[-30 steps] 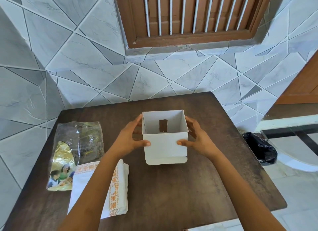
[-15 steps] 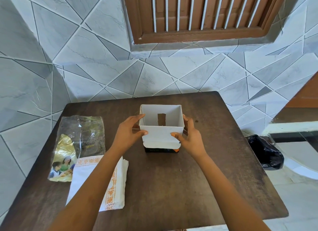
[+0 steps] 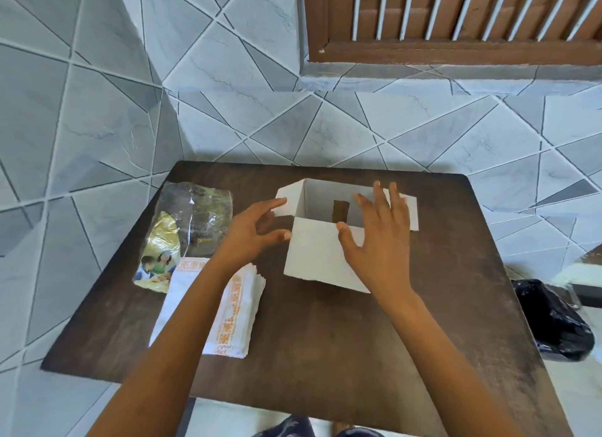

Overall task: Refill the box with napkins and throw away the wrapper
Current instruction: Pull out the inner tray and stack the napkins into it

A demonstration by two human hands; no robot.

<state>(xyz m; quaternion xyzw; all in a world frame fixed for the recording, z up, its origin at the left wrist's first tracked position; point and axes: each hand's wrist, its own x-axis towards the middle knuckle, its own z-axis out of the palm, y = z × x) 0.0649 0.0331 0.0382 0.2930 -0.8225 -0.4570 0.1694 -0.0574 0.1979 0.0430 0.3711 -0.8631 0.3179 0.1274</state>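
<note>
— Napkins, where do they lie?

— White paper napkins with an orange stitched border (image 3: 228,309) sit stacked at 8 o'clock on the dark brown wooden table (image 3: 325,339), partly under the left forearm. Their clear plastic wrapper with a gold printed picture (image 3: 182,231) lies at 10 o'clock, touching the stack's far edge.

— And the box?

— The white open-topped cardboard box (image 3: 322,254) stands near the table's centre, flaps spread, with 1 dark slot in its far wall.

— The hands?

— The left hand (image 3: 254,234) hovers at the box's 9 o'clock side, fingers spread and loose, gripping nothing. The right hand (image 3: 378,241) is open flat over the box's right part, thumb on the near wall.

— Anything else?

— A black plastic bin bag (image 3: 553,322) sits on the floor at 3 o'clock.
</note>
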